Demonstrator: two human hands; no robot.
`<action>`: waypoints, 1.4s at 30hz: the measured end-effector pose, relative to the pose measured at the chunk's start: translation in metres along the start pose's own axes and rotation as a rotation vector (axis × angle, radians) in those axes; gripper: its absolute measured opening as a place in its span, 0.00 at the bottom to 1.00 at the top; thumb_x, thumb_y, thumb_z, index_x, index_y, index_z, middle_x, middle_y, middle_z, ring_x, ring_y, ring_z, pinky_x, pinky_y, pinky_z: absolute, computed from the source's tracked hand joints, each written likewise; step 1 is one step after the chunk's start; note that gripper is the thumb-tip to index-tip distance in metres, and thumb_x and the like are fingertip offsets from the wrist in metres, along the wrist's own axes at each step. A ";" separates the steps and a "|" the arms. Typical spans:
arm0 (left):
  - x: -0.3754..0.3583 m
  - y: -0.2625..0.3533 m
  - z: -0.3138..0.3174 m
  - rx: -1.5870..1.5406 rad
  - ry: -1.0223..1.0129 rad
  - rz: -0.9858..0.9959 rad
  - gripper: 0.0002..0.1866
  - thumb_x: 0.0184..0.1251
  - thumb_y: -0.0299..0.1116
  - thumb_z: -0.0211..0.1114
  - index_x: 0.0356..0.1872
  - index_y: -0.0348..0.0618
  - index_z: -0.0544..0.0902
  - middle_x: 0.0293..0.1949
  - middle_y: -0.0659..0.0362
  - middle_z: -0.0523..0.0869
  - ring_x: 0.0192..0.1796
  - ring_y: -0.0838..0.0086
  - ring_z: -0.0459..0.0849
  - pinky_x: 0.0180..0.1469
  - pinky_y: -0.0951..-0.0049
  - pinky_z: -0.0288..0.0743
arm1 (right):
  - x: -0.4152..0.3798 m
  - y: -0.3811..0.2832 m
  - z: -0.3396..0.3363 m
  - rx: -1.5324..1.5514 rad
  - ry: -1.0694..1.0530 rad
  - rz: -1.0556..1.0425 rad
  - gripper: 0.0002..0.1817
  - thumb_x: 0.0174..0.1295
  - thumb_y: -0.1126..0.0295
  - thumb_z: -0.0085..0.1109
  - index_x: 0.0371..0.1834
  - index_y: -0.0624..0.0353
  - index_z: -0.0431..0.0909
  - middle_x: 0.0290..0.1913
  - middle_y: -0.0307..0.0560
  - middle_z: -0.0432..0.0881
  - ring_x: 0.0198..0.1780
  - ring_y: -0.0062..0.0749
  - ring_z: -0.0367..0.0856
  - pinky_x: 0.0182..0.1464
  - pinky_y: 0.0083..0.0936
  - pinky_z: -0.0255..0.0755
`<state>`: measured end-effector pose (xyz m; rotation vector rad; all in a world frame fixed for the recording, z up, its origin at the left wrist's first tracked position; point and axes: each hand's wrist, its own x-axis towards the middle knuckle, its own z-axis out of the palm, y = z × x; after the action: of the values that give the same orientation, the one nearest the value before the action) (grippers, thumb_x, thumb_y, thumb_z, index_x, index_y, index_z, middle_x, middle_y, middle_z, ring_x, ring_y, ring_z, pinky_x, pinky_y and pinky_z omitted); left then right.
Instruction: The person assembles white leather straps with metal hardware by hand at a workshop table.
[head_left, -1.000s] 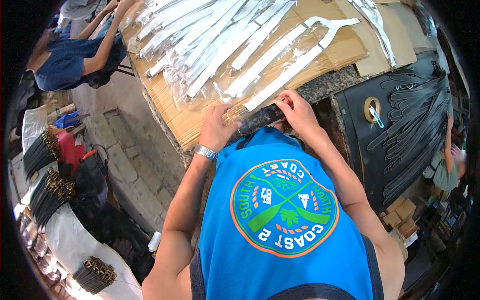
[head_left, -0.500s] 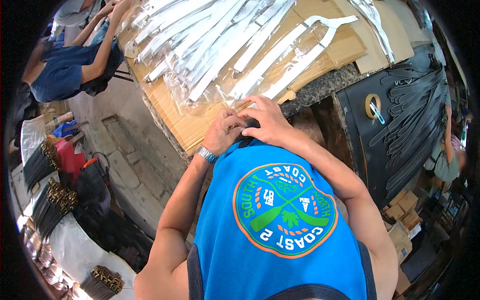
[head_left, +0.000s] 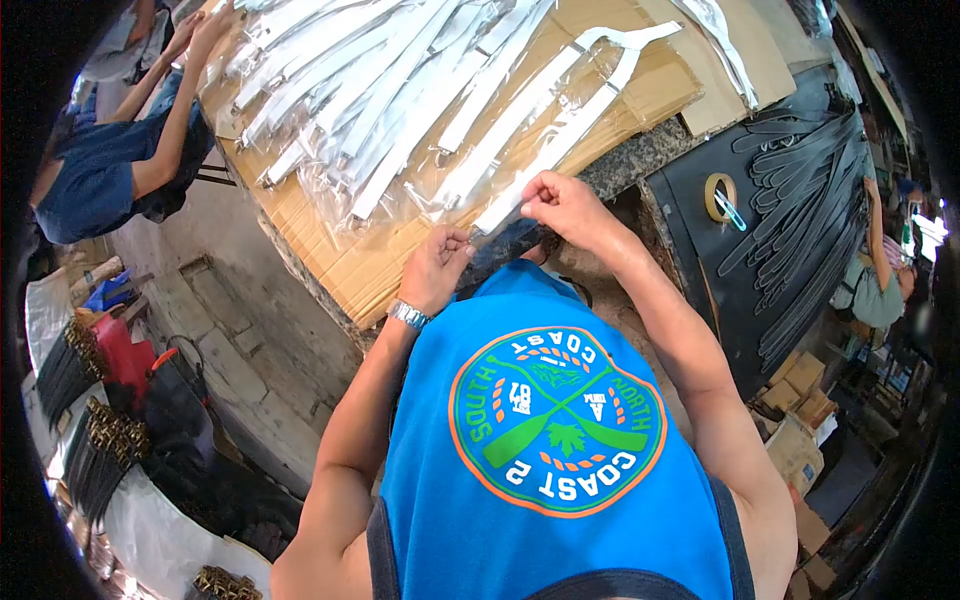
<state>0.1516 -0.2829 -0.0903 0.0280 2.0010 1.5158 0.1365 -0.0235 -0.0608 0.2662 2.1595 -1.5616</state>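
Observation:
A pair of white suspenders (head_left: pixel 585 105) lies in a clear plastic bag, with its two strap ends pointing toward me. My left hand (head_left: pixel 437 268), a metal watch on its wrist, is closed in a pinch on the near edge of this bag, beside a strap end. At the bag's right side my right hand (head_left: pixel 568 208) pinches the plastic with thumb and index finger, close to the other strap (head_left: pixel 505 205). Many more bagged white suspenders (head_left: pixel 400 90) are spread in overlapping rows beyond my hands.
Cardboard (head_left: pixel 350 275) covers the table under the bags. To the right, black straps (head_left: pixel 800 190), a tape roll (head_left: pixel 719 197) and a blue-white cutter (head_left: pixel 735 213) lie on a black sheet. One person (head_left: pixel 110 175) works at the left, another (head_left: pixel 880 290) at the far right. Bundled black straps (head_left: pixel 110 440) hang lower left.
My hands were close together at the bag's near edge by my chest. Now they are apart, the right one farther right and forward, and the strap ends show between them.

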 end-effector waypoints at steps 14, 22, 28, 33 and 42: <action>-0.012 0.014 -0.018 0.010 0.457 0.034 0.10 0.70 0.28 0.60 0.50 0.40 0.79 0.39 0.55 0.86 0.25 0.77 0.82 0.28 0.73 0.75 | 0.022 0.002 0.017 -0.399 0.182 -0.067 0.21 0.60 0.67 0.63 0.56 0.57 0.71 0.28 0.41 0.81 0.33 0.36 0.81 0.38 0.35 0.73; -0.008 0.038 -0.015 0.331 0.399 0.245 0.13 0.62 0.25 0.65 0.48 0.38 0.79 0.42 0.51 0.81 0.35 0.70 0.81 0.35 0.72 0.75 | 0.022 -0.002 0.016 -0.346 0.185 -0.046 0.24 0.58 0.67 0.64 0.57 0.54 0.70 0.30 0.46 0.83 0.37 0.48 0.84 0.41 0.44 0.74; 0.034 0.056 0.030 0.431 0.273 0.456 0.15 0.59 0.26 0.67 0.48 0.41 0.79 0.44 0.49 0.80 0.43 0.56 0.83 0.41 0.62 0.78 | 0.021 0.002 0.020 -0.338 0.213 -0.045 0.29 0.58 0.68 0.64 0.63 0.53 0.65 0.32 0.48 0.84 0.39 0.50 0.84 0.42 0.45 0.75; 0.059 0.057 0.042 0.715 0.118 0.390 0.12 0.57 0.29 0.67 0.43 0.46 0.80 0.42 0.52 0.80 0.43 0.53 0.83 0.43 0.56 0.78 | 0.021 0.000 0.023 -0.403 0.253 -0.052 0.29 0.59 0.70 0.62 0.64 0.53 0.64 0.35 0.50 0.86 0.42 0.52 0.84 0.44 0.47 0.75; 0.064 0.042 0.045 0.708 0.140 0.379 0.07 0.57 0.28 0.67 0.38 0.47 0.82 0.40 0.53 0.81 0.43 0.54 0.82 0.43 0.55 0.77 | 0.011 0.013 0.026 -0.374 0.378 -0.093 0.31 0.59 0.71 0.62 0.68 0.53 0.64 0.33 0.50 0.84 0.38 0.50 0.83 0.41 0.44 0.75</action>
<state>0.1076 -0.2063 -0.0893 0.6331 2.6605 0.9444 0.1386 -0.0443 -0.0832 0.3637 2.7392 -1.1891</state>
